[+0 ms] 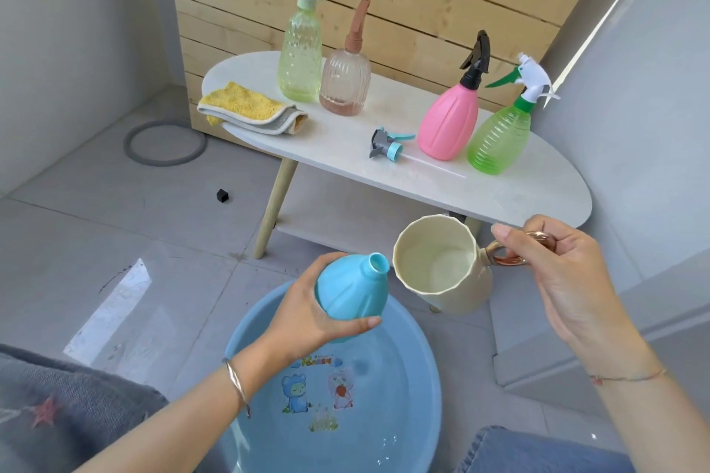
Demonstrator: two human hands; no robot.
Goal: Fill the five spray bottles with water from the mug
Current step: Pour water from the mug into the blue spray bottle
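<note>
Head view, starting at my hands. My left hand (pixel 307 313) is wrapped round the belly of the blue bottle (pixel 351 288), fingers curled behind it and thumb across the front. I've got it tipped so the open neck leans toward my right hand (pixel 557 273). That one grips the coppery handle of the cream mug (pixel 442 273), and the mug's rim sits just beside the bottle's neck. I can't tell if they actually touch.

I'm holding both over the blue basin (pixel 418 388) right under my left hand, I reckon so any spill lands there and not on the floor. The mug has water in it, with nothing pouring yet. The blue bottle is opaque, so no idea what's inside. The basin holds shallow water over a cartoon print.

Past both hands is the white table (pixel 345 165). The trigger head (pixel 388 144) lies there on its side, presumably off the blue bottle so I can pour in. Beyond my right hand stand the pink bottle (pixel 447 123) and green bottle (pixel 499 138), just beside each other. Beyond my left are the tall yellow-green bottle (pixel 299 58) and the clear brownish bottle (pixel 345 83). All four are capped, and I can't judge their fill levels. The yellow cloth (pixel 249 109) sits furthest left, handy for drips I guess.
</note>
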